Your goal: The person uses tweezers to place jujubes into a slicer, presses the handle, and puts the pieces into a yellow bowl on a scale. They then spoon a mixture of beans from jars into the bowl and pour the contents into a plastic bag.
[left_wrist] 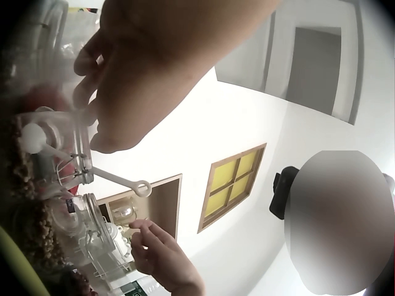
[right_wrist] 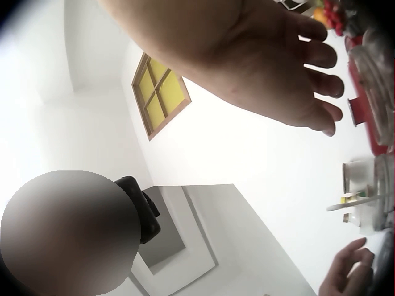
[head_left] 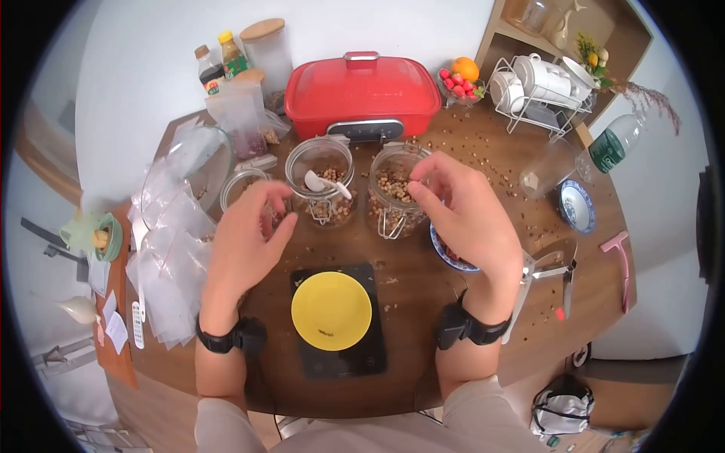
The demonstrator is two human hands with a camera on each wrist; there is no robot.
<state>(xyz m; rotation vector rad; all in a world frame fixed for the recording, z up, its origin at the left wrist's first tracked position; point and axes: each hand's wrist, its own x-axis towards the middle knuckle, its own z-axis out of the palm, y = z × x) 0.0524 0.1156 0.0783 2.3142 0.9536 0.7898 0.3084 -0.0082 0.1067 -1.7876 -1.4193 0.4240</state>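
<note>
Your left hand (head_left: 249,234) and right hand (head_left: 476,219) hold nothing, fingers loosely bent and apart; little, if anything, is on the yellow dish (head_left: 332,302) between your wrists so far. Ahead, between your hands, the white spoon (head_left: 327,183) leans in a jar (head_left: 303,208), long axis roughly crosswise, handle toward your right hand

ok so my count: three open glass jars (head_left: 325,210) in a row, two sauce bottles (head_left: 232,59), two blue-and-white bowls (head_left: 578,206), one red electric cooker (head_left: 362,94), one yellow dish (head_left: 331,309), one black scale (head_left: 341,365), one orange (head_left: 466,69).
</note>
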